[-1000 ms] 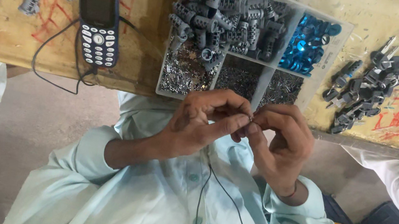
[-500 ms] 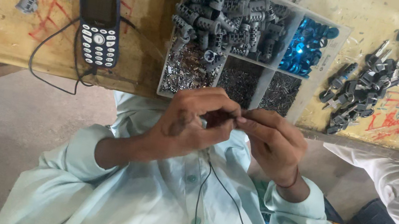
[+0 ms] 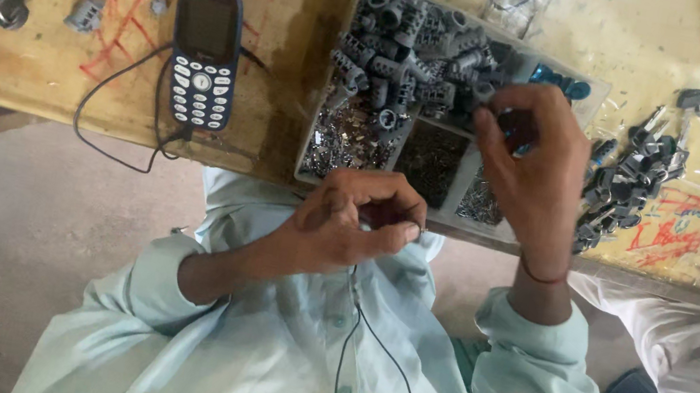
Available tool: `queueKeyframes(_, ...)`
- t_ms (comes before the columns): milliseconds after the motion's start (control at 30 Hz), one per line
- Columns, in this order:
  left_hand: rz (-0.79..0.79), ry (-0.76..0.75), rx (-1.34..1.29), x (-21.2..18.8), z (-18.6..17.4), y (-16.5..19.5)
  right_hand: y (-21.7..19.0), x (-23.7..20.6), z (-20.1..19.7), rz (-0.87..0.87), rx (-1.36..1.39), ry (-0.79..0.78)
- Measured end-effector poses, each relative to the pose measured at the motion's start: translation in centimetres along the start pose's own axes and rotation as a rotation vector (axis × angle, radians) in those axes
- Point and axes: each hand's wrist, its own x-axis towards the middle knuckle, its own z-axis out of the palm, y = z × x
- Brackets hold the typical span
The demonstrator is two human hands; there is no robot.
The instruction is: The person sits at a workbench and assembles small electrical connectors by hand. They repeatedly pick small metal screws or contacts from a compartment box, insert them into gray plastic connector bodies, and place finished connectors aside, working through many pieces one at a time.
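A: Left hand (image 3: 345, 224)?
B: Fingers pinched together on a small metal part (image 3: 416, 230), held at 6 o'clock of the tray (image 3: 332, 80).
A: Right hand (image 3: 532, 156)?
B: Fingertips being closed over the tray's blue pieces (image 3: 567, 86), at its 3 o'clock; grip can't be told.

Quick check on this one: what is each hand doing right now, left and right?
Left hand: closed, pinching a small part too tiny to identify.
Right hand: over the parts tray, fingers curled; whether it holds anything cannot be told.
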Motion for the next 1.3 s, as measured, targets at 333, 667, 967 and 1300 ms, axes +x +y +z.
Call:
queueKeyframes(333,-0.188,0.093,-0.208,0.4,1.2,0.9,0.1,-8.0,0.8,-0.342,-0.031,-0.003)
queueKeyframes(667,0.05,0.231,0.061,-0.5,1.6,1.1,-0.6,-7.4,0.1,-0.585,-0.237,0.028)
queueKeyframes(967,0.282,0.192,0.221,0.2,1.4,1.2,-3.4,-5.0,-1.0,-0.125,0.107,-0.138)
queueKeyframes(1300,0.379,0.001,0.264,0.9,0.4,0.1,7.0,0.2,-2.6,-0.305,-0.346,0.214)
